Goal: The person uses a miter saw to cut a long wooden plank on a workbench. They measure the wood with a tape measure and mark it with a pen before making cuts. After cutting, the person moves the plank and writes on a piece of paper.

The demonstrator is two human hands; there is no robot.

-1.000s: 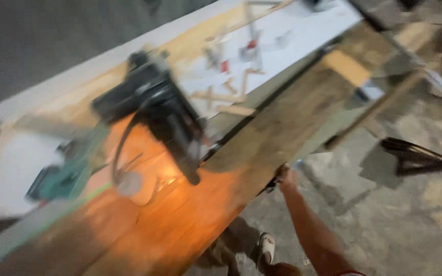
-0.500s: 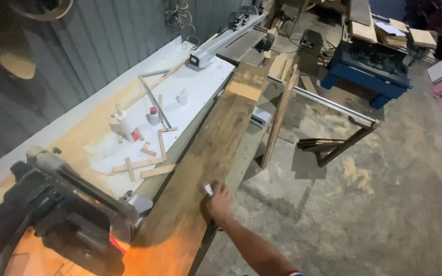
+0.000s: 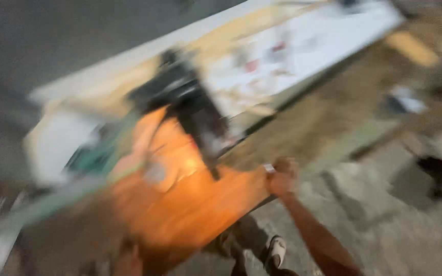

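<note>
Right hand (image 3: 281, 176) clenched on the near edge of a long wooden plank (image 3: 303, 138), plank stretched from 7 toward 1 o'clock, black power saw (image 3: 190, 107) blurred at 10 o'clock of the hand, left hand unseen.

Head camera looks steeply down, close over the blurred workbench (image 3: 303, 66)

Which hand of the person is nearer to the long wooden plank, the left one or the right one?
Right. The right hand rests closed on the near edge of the long wooden plank. The left hand cannot be made out in this blurred picture.
</note>
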